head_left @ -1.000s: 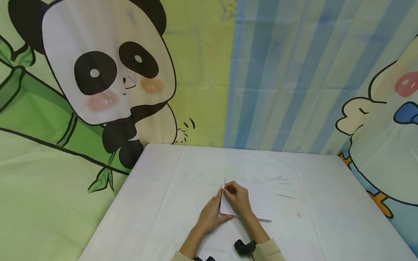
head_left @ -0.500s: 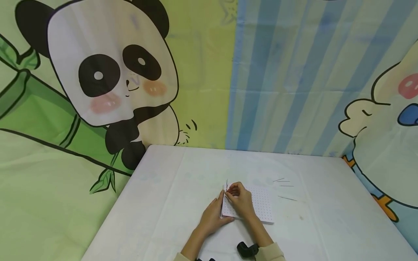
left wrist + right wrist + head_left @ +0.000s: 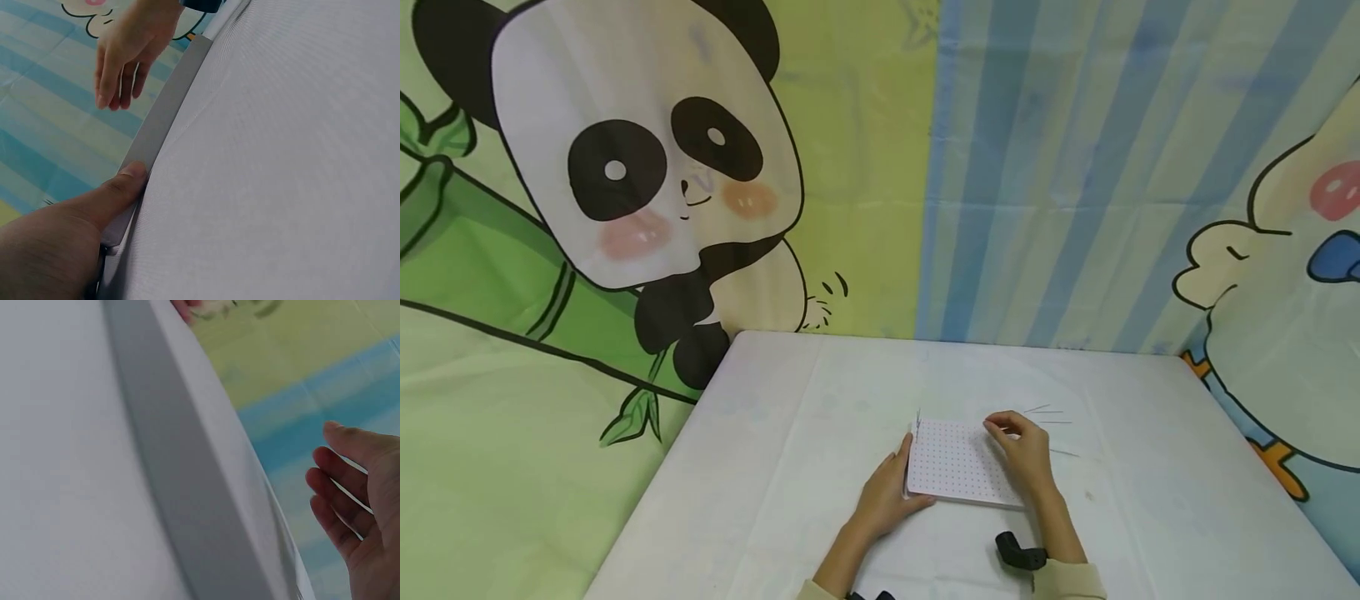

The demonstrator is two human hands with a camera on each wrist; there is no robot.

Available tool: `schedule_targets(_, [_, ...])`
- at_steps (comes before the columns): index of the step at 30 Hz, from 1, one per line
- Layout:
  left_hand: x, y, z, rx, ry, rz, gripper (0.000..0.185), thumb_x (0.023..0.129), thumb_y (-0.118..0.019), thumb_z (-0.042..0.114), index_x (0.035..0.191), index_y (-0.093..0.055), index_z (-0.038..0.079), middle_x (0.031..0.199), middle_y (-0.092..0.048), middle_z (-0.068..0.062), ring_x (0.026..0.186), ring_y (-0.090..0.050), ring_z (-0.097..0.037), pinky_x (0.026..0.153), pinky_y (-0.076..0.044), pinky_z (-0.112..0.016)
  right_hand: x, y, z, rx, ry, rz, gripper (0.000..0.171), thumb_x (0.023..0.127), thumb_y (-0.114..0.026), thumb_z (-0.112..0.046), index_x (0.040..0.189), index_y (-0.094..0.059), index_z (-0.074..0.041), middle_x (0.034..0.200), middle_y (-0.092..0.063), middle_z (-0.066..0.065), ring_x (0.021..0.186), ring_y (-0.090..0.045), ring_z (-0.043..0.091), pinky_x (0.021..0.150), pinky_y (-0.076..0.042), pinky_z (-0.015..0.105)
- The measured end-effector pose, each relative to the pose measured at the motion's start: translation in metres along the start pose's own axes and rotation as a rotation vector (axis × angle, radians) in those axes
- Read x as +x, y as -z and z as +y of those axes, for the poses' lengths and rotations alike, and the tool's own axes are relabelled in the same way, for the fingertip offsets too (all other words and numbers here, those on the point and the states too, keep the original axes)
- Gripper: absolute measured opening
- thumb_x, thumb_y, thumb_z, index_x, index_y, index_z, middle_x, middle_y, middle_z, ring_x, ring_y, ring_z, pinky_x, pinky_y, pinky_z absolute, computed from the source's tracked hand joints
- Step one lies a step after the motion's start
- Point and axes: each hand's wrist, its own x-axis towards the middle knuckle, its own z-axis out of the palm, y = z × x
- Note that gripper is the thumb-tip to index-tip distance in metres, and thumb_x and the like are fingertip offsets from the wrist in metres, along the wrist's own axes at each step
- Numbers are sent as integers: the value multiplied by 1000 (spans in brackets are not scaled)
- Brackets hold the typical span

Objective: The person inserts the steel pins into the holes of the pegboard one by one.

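Note:
A white board with rows of small holes (image 3: 958, 462) lies on the table. My left hand (image 3: 883, 496) holds its near left corner, fingers along the left side and thumb on the front side. That thumb (image 3: 128, 181) presses the board's side in the left wrist view; the other fingers are hidden there. Several thin dark sticks (image 3: 918, 419) stand upright at the far left corner of the board. Over the board's right part hovers my right hand (image 3: 1028, 454). In the right wrist view its fingers (image 3: 337, 469) are loosely bent, with nothing visible between them.
Several more thin dark sticks (image 3: 1049, 422) lie on the white table (image 3: 790, 467), right of and beyond the board. Behind the table hangs a printed cloth (image 3: 865, 167) with cartoon animals. A black wrist camera (image 3: 1021, 553) sits on the right forearm.
My right hand has left the upright sticks at the far left corner and moved right across the board, fingers now loosened. The left hand stays at the board's left side.

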Motion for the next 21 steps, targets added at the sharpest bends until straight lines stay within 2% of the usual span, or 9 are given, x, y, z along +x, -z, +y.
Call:
schedule_targets(4, [0, -1, 0, 3, 12, -6, 105, 71, -72, 52, 148, -15, 8, 143, -38, -9, 125, -41, -30, 100, -38, -43, 4, 32, 20, -116, -64, 34, 9, 81, -71, -15, 87, -71, -8, 84, -69, 5, 77, -62, 21, 67, -50, 27])
schedule_targets(8, [1, -2, -1, 2, 20, -9, 105, 71, -71, 53, 148, -15, 8, 144, -37, -9, 126, -40, -33, 100, -36, -44, 1, 54, 42, -235, -146, -18, 11, 82, -71, -16, 88, -71, -7, 84, -69, 6, 80, -61, 24, 68, -49, 34])
schedule_targets(12, [2, -4, -3, 6, 24, -12, 105, 71, -70, 53, 149, -14, 9, 144, -36, -9, 126, -39, -32, 101, -36, -44, -4, 67, 58, -299, -198, -68, 9, 82, -71, -12, 87, -71, -5, 83, -67, 9, 81, -60, 28, 72, -46, 43])
schedule_targets(16, [2, -5, -4, 8, 28, -11, 106, 71, -71, 54, 149, -14, 10, 144, -36, -8, 127, -39, -32, 100, -36, -44, -7, 75, 66, -338, -193, -87, 9, 80, -71, -10, 86, -71, -2, 85, -65, 13, 83, -56, 33, 74, -42, 48])
schedule_targets(21, [3, -6, -5, 8, 27, -12, 106, 70, -71, 53, 149, -14, 10, 144, -37, -8, 126, -39, -32, 100, -37, -44, -10, 80, 70, -359, -170, -108, 8, 79, -71, -9, 84, -71, -2, 86, -63, 16, 83, -54, 34, 73, -40, 50])
